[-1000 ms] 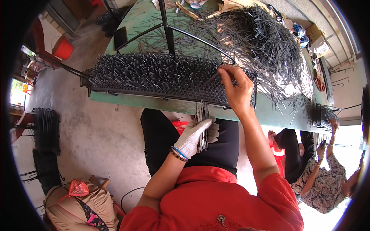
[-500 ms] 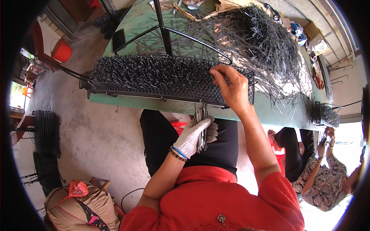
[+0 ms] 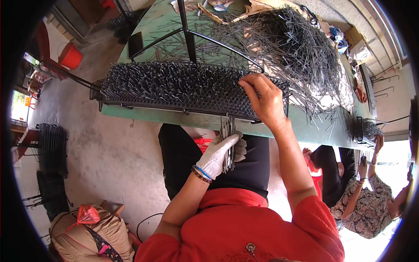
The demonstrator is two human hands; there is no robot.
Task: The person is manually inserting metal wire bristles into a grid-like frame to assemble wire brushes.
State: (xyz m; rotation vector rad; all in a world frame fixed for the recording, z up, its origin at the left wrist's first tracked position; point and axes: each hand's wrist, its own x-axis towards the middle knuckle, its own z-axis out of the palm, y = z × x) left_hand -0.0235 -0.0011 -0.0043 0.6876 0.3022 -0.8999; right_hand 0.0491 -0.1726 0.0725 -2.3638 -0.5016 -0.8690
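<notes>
Head view: white-gloved left hand (image 3: pixel 220 150), grip wrapped round thin grey metal strips (image 3: pixel 227 125), at edge of green-topped desk (image 3: pixel 152 114). Bare right hand (image 3: pixel 265 99) pinches over black perforated metal rack (image 3: pixel 214 104); whether holding a strip, cannot tell. Likely step: slotting strips singly; next needs careful aim.

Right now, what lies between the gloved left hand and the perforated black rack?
In the head view, the green table edge and upper ends of the held thin strips lie between the left hand and the rack.
</notes>
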